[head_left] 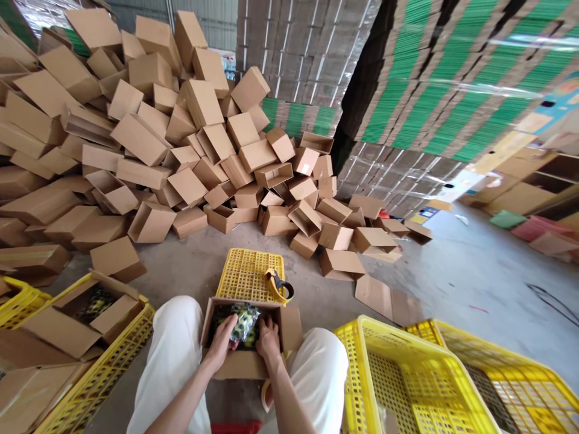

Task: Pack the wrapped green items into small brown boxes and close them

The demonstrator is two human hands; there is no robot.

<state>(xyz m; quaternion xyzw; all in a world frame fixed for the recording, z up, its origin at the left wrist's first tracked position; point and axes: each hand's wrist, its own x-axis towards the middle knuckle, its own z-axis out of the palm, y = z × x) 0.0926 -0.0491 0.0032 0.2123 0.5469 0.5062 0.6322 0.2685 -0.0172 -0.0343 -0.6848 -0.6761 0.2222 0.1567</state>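
- Left hand [222, 337]: grasping a glossy, transparent packet [246, 320], yellow-and-black within.
- Packet: near far edge of carton [239, 365], long axis slanting far-right.
- Right hand [268, 341]: inside carton, grip indeterminable.

Grey floor [465, 277], paler toward right; ribbed wall [212, 24] at back.

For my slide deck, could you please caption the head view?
Left hand on a clear-wrapped packet, right hand beside it, inside an open cardboard box.
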